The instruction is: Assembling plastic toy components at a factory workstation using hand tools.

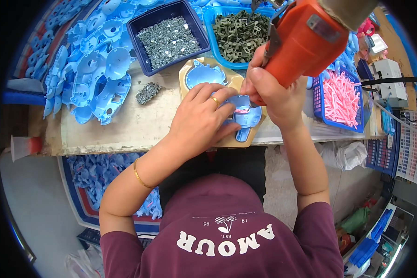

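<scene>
My left hand (201,113) is bent over a blue plastic shell (249,116), its fingers and thumb holding the shell's left side. That shell lies hollow side up in a tan fixture (259,132), with a small pink piece (241,111) inside. An orange power screwdriver (306,41) is gripped in my right hand (275,95), pointing down at the shell's upper right part. The tool's tip is mostly hidden by my fingers. Farther back in the same fixture sits another blue shell (206,74).
Loose screws (148,92) lie in a pile left of the fixture. Behind stand a dark blue bin (148,69) of screws and a light blue bin (213,39) of dark green parts. Pink sticks fill a blue basket (318,95) at right. Blue shells (90,78) are heaped at left.
</scene>
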A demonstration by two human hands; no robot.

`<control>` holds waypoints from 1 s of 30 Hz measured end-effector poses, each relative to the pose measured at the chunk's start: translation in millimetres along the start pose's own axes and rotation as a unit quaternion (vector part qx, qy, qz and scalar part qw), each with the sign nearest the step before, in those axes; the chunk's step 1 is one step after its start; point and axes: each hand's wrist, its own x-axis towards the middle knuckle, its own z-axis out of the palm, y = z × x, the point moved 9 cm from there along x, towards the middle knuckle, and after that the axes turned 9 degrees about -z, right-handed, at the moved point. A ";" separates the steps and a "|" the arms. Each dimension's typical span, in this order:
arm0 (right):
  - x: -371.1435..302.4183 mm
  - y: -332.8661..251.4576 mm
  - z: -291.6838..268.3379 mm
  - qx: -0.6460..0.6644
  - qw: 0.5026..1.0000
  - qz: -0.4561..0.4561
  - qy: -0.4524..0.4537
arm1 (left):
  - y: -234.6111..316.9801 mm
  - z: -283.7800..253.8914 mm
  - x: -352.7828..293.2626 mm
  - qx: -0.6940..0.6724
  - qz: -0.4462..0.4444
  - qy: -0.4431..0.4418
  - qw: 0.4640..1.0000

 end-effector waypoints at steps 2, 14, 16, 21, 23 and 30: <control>-0.2 1.2 1.9 0.021 1.000 0.011 -0.004 | -0.6 -0.1 0.2 -0.001 -0.005 -0.005 1.000; 24.3 -48.1 29.5 -0.016 0.989 -0.092 -0.119 | -7.3 -19.7 -8.4 -0.012 -0.026 0.016 0.999; 32.1 -100.2 26.5 -0.132 0.956 -0.256 -0.061 | -10.5 -25.6 -16.2 -0.019 -0.027 0.019 0.999; 82.7 -191.9 -28.2 -0.363 0.841 -0.319 0.244 | -7.6 -29.4 -31.6 -0.033 -0.029 0.019 0.999; 141.8 -165.6 -20.3 -0.210 0.931 -0.295 0.046 | -5.2 -29.3 -33.5 -0.037 -0.028 0.021 0.999; 168.0 -138.5 23.0 -0.111 0.936 -0.272 -0.194 | -9.4 -25.7 -48.3 -0.016 -0.036 0.030 0.999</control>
